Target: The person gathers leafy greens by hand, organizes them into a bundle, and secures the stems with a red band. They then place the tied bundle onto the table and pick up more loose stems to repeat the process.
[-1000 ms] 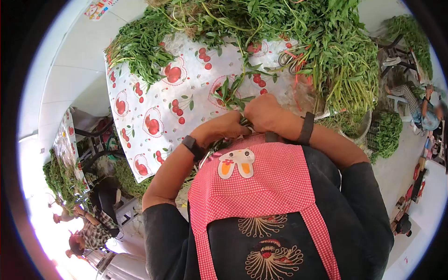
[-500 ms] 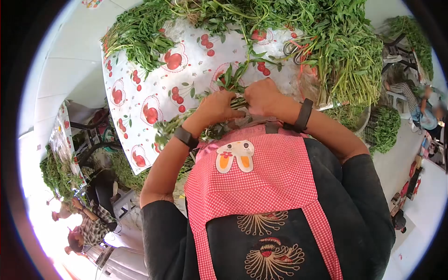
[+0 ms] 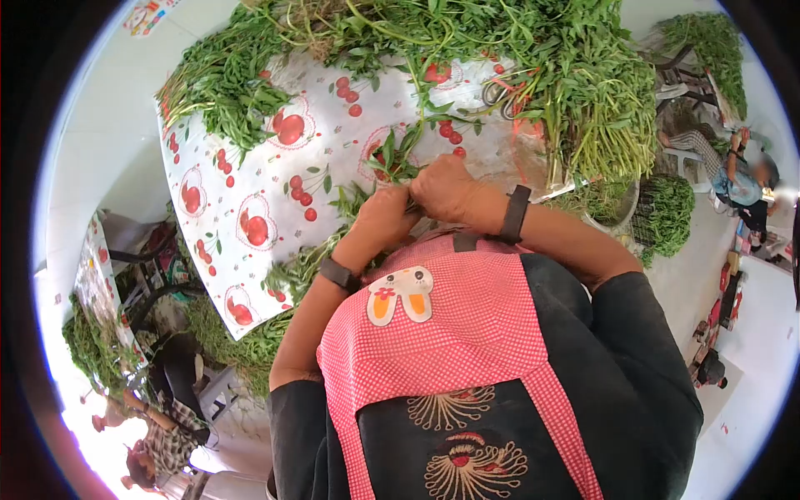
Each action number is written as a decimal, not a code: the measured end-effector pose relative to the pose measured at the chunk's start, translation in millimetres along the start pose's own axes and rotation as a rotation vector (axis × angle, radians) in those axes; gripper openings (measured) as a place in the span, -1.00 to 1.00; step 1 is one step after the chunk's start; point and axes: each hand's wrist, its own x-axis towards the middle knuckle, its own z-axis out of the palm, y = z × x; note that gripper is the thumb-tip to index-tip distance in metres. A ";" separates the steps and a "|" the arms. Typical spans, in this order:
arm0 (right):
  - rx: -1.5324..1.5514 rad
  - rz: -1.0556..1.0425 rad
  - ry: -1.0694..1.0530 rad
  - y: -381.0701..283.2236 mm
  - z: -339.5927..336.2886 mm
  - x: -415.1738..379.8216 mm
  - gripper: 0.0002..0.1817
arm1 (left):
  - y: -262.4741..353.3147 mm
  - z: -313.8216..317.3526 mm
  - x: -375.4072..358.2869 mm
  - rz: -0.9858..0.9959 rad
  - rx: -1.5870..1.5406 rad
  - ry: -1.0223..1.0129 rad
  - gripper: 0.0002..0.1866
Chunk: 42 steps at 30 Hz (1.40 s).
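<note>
My left hand (image 3: 385, 215) and my right hand (image 3: 450, 187) are closed side by side near the table's front edge, in front of my apron. Both grip a bunch of leafy green stems (image 3: 398, 158); its leaves stick out past my knuckles, and more foliage (image 3: 304, 271) shows beside my left wrist. The stretch inside my fingers is hidden. Beyond my right hand a pair of scissors (image 3: 500, 93) lies against the greens, with red ties (image 3: 527, 90) around it.
A fruit-print cloth (image 3: 250, 179) covers the table. Heaps of greens line its far edge (image 3: 467, 33), left corner (image 3: 221, 92) and right side (image 3: 604, 117). A basket of greens (image 3: 667, 212) stands on the floor to the right. Other people sit at left (image 3: 175, 433) and right (image 3: 742, 183).
My hands have drawn closer together, and the left fist has turned so its fingers now hide the stems between them. The whole view has shifted slightly.
</note>
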 end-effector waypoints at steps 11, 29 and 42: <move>0.198 -0.056 -0.055 6.1 13.4 -5.3 -0.83 | -18.4 11.1 -13.4 0.132 -0.134 -0.161 -0.71; 0.568 0.654 0.503 196.4 42.2 -102.4 -0.84 | -38.1 20.8 -9.4 -0.098 0.080 0.085 -0.66; 0.674 0.770 0.315 162.7 79.1 -81.2 -0.58 | -40.9 23.6 -8.7 -0.107 0.097 0.100 -0.67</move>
